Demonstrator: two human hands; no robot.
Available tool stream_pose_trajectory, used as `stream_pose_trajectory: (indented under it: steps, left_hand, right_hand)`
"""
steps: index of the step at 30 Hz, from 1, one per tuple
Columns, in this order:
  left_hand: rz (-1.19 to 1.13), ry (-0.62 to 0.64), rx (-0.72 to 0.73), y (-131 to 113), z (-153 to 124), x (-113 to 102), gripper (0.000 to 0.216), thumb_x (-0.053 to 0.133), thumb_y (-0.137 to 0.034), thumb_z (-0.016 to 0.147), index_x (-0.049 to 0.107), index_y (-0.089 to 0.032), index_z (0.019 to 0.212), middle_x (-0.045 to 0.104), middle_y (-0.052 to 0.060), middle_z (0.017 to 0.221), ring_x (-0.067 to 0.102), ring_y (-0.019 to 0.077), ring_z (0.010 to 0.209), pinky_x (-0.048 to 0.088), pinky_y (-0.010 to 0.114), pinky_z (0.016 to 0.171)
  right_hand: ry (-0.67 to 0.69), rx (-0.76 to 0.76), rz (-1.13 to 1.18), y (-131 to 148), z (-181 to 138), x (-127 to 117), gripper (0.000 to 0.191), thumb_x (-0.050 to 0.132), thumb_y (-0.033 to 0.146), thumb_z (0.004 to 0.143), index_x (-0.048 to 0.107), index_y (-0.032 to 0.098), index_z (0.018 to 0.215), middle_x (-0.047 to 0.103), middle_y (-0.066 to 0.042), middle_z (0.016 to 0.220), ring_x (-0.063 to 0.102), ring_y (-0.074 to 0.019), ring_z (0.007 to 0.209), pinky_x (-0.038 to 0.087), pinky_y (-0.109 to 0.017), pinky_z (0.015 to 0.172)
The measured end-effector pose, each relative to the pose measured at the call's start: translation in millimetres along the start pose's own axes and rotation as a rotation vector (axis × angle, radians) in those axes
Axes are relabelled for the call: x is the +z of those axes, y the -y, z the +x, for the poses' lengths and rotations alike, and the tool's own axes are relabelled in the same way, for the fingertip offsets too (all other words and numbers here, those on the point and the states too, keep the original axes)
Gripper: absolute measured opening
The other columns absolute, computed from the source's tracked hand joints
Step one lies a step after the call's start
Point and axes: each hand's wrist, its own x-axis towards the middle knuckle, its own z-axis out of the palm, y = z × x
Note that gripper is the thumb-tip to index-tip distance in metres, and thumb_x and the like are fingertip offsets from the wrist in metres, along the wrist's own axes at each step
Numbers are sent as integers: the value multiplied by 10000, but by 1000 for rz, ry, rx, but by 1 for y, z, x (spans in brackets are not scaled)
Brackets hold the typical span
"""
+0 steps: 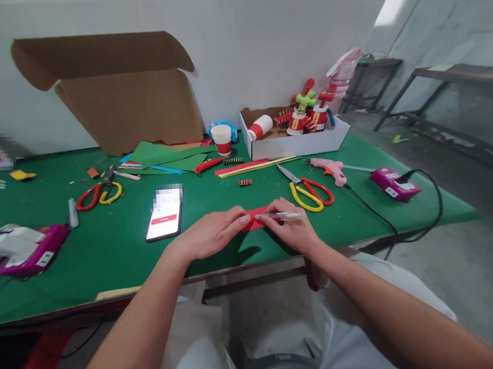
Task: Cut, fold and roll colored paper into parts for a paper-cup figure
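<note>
My left hand (214, 231) lies on the green table (121, 253), its fingers pressed on the left end of a small red paper strip (257, 216). My right hand (288, 226) is closed around a clear pen (279, 216) that lies across the strip's right end. Both hands sit near the table's front edge. A phone (165, 214) with a lit screen lies just left of my left hand.
Red-and-yellow scissors (307, 191) lie right of my hands, another pair (99, 193) at the left. A pink glue gun (331, 169), a purple device (394, 184) with a black cable, a white box of paper-cup crafts (294, 140), a cup (222, 140), green paper sheets (165, 156) and an open cardboard box (120, 97) stand behind.
</note>
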Motion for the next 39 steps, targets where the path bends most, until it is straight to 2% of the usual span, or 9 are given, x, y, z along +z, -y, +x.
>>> stream_pose_trajectory:
  steps: [13, 17, 21, 24, 26, 29, 31, 34, 39]
  left_hand:
    - [-3, -3, -7, 0, -1, 0, 512, 205, -611, 928, 554, -250, 1024, 663, 14, 991, 590, 200, 869, 422, 321, 837]
    - [2, -3, -5, -1, 0, 0, 508, 203, -603, 931, 550, -249, 1038, 666, 15, 987, 594, 207, 867, 421, 324, 835]
    - [-9, -10, -16, -1, 0, 0, 500, 201, -598, 933, 548, -249, 1022, 669, 10, 980, 598, 204, 863, 421, 321, 823]
    - [-22, -34, -5, 0, 0, 1, 495, 207, -586, 937, 558, -248, 1029, 672, 13, 987, 600, 200, 861, 425, 316, 819]
    - [-34, -54, 14, 1, 1, 1, 485, 212, -569, 943, 565, -246, 1022, 675, 16, 979, 600, 196, 855, 431, 309, 812]
    - [-45, -73, 30, 3, 2, 2, 468, 217, -548, 949, 567, -243, 1012, 677, 16, 966, 597, 190, 839, 436, 301, 796]
    - [-47, -74, 20, 3, 2, 3, 461, 222, -548, 948, 562, -239, 995, 673, 16, 956, 594, 188, 827, 437, 302, 789]
    - [-52, -62, 12, 3, 2, 3, 462, 224, -559, 945, 550, -232, 971, 661, 19, 942, 587, 188, 820, 432, 311, 792]
    - [-132, -73, 15, 5, 3, 2, 480, 218, -555, 948, 567, -231, 1008, 658, 21, 950, 563, 174, 784, 437, 288, 727]
  right_hand:
    - [56, 31, 4, 2, -2, 0, 186, 626, 317, 840, 578, 211, 696, 656, 33, 679, 605, -134, 651, 345, -443, 1010]
    - [74, 28, 67, 5, -4, -3, 200, 621, 335, 830, 579, 206, 683, 657, 14, 678, 599, -145, 666, 414, -401, 922]
    - [66, 190, 259, 1, 5, -15, 203, 622, 365, 804, 591, 191, 703, 649, -12, 682, 592, -150, 656, 465, -284, 658]
    - [-46, 365, 498, -3, 16, -23, 242, 626, 425, 797, 570, 192, 767, 654, 0, 658, 615, -148, 655, 482, -281, 655]
    - [-44, 401, 612, -2, 21, -23, 265, 575, 459, 834, 571, 198, 882, 660, 8, 652, 627, -147, 657, 497, -287, 667]
    - [105, 306, 554, 5, 22, -14, 284, 441, 444, 916, 565, 211, 1022, 673, -1, 705, 635, -147, 682, 495, -280, 654]
    - [182, 161, 398, 11, 21, -7, 247, 390, 379, 946, 568, 214, 988, 674, -14, 772, 626, -145, 715, 476, -274, 672]
    - [199, -19, 146, 16, 18, 0, 219, 368, 283, 955, 562, 204, 890, 642, -26, 782, 589, -150, 726, 431, -275, 701]
    - [207, -95, -62, 17, 13, -1, 225, 347, 247, 959, 546, 186, 873, 611, -43, 752, 542, -168, 703, 389, -278, 690]
